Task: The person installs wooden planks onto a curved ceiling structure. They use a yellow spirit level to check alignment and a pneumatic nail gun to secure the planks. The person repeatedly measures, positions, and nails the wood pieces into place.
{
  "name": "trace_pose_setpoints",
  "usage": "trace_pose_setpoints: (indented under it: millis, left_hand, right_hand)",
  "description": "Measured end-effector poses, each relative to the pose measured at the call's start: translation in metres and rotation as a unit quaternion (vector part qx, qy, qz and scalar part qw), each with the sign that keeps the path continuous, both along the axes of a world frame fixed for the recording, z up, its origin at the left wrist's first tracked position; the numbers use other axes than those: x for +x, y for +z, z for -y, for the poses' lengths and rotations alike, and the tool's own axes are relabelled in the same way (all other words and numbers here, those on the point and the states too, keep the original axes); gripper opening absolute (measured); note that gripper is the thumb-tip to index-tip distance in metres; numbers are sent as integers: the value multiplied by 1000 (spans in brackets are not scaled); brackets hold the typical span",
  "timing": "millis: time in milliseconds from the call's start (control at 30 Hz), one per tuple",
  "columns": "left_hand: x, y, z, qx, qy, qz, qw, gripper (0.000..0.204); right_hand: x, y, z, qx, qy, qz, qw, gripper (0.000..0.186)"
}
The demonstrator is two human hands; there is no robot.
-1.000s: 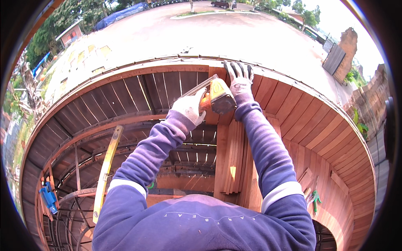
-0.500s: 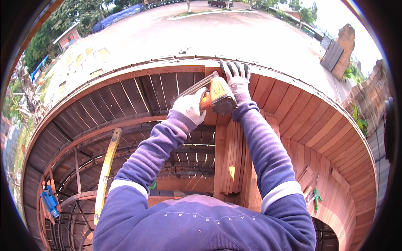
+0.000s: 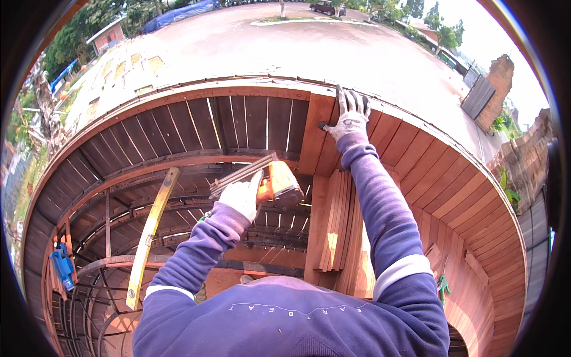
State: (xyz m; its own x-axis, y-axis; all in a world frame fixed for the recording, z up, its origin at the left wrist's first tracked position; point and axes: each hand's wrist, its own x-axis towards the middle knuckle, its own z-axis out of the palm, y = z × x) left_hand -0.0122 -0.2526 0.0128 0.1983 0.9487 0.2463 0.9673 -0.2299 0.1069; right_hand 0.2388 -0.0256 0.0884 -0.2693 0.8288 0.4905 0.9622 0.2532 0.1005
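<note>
An orange and black nail gun (image 3: 281, 181) with a long magazine is in my gloved left hand (image 3: 239, 199), closed round its handle. It hangs over the open slatted frame, apart from the wood. At the far rim, my gloved right hand (image 3: 351, 122) lies with fingers spread on the reddish-brown planks. Its thumb reaches out to the left over the end plank (image 3: 316, 128), which borders the dark uncovered boards (image 3: 262, 122).
A yellow spirit level (image 3: 153, 229) leans across the frame at left, with a blue tool (image 3: 62, 266) beyond it. Stacked wooden strips (image 3: 335, 226) lie by my right arm. A green-handled tool (image 3: 444, 284) rests at right. Paved ground spreads beyond the curved rim.
My left hand has drawn the nail gun back from the planks, down and to the left. The right hand stays at the far rim; its thumb now shows stretched out.
</note>
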Motion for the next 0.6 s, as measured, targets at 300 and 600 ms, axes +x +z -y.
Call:
trace_pose_setpoints:
  millis: [300,600]
  left_hand:
    - [-75,-107,97,-188,187,-42,963,80]
    - [-66,-107,133,-212,195,6,958,81]
  right_hand:
    - [-7,5,8,-1,-44,33,998,115]
    - [-7,-13,-2,70,7,-17,997,115]
